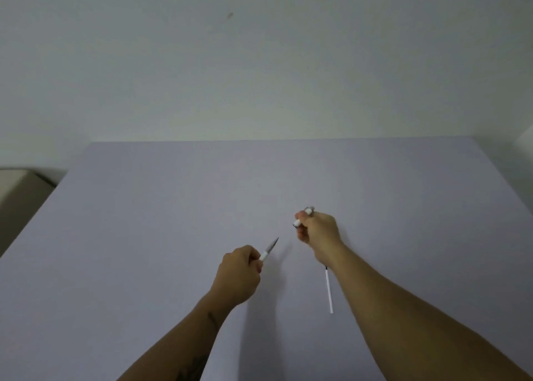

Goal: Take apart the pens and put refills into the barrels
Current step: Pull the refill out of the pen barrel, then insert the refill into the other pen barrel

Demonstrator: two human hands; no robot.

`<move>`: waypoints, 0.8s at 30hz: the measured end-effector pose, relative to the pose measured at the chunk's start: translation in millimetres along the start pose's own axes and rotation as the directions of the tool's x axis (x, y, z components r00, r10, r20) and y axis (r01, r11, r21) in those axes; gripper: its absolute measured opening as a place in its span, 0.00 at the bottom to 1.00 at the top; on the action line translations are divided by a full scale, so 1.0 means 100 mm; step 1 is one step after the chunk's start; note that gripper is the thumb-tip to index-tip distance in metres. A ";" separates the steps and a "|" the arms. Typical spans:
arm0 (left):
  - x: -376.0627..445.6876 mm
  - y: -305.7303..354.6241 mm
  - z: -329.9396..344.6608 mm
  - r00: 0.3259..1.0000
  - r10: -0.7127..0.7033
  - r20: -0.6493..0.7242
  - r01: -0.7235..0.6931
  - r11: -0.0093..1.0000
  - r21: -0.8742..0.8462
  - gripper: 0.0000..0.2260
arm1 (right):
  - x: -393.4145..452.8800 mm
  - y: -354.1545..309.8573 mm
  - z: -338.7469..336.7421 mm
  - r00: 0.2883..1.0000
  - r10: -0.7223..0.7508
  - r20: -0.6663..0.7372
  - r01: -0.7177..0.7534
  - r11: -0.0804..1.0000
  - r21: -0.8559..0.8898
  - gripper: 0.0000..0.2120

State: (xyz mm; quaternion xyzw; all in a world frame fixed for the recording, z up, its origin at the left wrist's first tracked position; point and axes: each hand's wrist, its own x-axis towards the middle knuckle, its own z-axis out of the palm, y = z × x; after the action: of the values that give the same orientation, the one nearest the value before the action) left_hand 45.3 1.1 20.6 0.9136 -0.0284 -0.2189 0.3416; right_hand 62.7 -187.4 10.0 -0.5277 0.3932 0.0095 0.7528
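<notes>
Right hand [318,233] first: fingers curled tight around a white pen barrel [302,216], the grip closed on it so that only the two ends poke out past the knuckles, one grey-capped end pointing up and away, the other angled toward the left hand. That looks like a holding grip, keeping the open end of the barrel turned inward where a part can meet it.

Over to the left hand [240,274]: closed as well, thumb and fingers pinching the white collar of a tapered grey tip section [269,249], its point aimed up toward the barrel. The two pieces are apart, with a clear gap of bench between them, so I read this pen as unscrewed and separated.

Moving outward, a slim white refill [328,291] lies flat on the pale lilac bench [144,222] just beside the right forearm, its dark end tucked near the wrist. It sits within easy reach, likely waiting to go into the barrel. Both hands are occupied, so one piece probably has to be set down first.

Behind the bench there is only a plain pale wall [259,63].
</notes>
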 end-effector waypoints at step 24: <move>-0.11 -0.20 -0.05 0.991 -0.119 -0.069 0.104 0.976 -0.190 0.02 | -0.11 0.52 -0.03 0.985 -0.105 0.136 0.156 0.205 -0.966 0.08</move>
State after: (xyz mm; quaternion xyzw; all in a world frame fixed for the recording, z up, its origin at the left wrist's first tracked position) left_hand 35.5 21.6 15.5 0.8857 0.0571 -0.2029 0.4136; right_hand 30.5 -162.7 -24.3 -0.9128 0.2397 0.2004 0.2632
